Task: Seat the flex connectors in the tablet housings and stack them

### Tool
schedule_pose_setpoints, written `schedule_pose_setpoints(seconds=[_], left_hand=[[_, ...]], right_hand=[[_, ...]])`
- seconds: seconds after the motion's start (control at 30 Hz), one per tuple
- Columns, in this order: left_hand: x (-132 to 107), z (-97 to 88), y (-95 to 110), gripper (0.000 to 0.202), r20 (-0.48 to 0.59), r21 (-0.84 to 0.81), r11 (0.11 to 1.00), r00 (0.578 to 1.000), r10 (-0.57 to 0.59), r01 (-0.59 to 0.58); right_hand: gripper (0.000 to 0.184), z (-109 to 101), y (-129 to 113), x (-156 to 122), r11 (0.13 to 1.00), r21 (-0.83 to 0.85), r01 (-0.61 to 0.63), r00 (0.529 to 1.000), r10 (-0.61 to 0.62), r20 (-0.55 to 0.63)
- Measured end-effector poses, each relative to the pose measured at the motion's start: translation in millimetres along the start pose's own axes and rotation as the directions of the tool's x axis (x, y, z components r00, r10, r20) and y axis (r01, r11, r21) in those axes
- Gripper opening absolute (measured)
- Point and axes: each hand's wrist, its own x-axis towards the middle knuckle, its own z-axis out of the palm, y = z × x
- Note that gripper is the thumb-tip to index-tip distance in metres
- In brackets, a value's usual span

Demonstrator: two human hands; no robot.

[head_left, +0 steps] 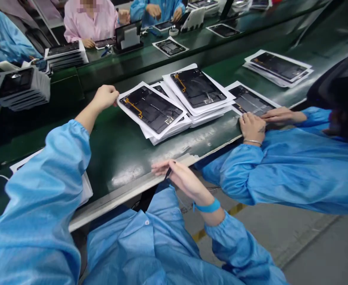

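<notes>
My left hand [105, 97] is closed at the left corner of a white sheet [120, 103], its fingertips pinching the edge. On that sheet lies a black tablet back housing [153, 109] with an orange flex cable, at the top of a stack. A second stack, topped by another black housing [199, 88], stands just to its right, touching it. Over the front edge of the bench, my right hand [185, 180] has its fingers stretched out. A slim black tool [168, 173], its kind unclear, is held under the thumb. A blue band circles that wrist.
A co-worker's hands [252, 126] rest beside a housing [252, 101] at the right. Another stack [280, 65] lies beyond. Opposite, people sit behind a raised shelf with piled housings [22, 89]. White sheets [86, 190] show partly beneath my left sleeve.
</notes>
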Motion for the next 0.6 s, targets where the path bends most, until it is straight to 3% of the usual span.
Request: schedule_pose_setpoints(seconds=[0.17,0.37,0.47,0.6], left_hand=[[-42.8,-8.5,-19.2,0.015,0.123,-0.227,0.966,0.988,-0.094,0.120],[-46.4,12.4,-14.0,0.035,0.220,-0.247,0.948,0.965,-0.146,0.200],[-51.4,7.8,-6.8,0.043,0.242,-0.179,0.967,0.961,-0.137,0.183],[-86.0,-27.2,-9.2,0.030,0.250,-0.051,0.993,0.964,-0.087,0.103]], right_hand=[[0.051,-29.3,-29.7,38.0,0.985,-0.043,0.165,0.979,-0.169,-0.117],[0.048,-52.7,-53.3,75.4,0.963,-0.155,0.219,0.960,-0.241,-0.140],[0.042,-48.2,-53.6,72.3,0.942,-0.236,0.240,0.946,-0.281,-0.159],[0.052,-12.0,-21.3,30.0,0.933,-0.300,0.197,0.968,-0.234,-0.091]])
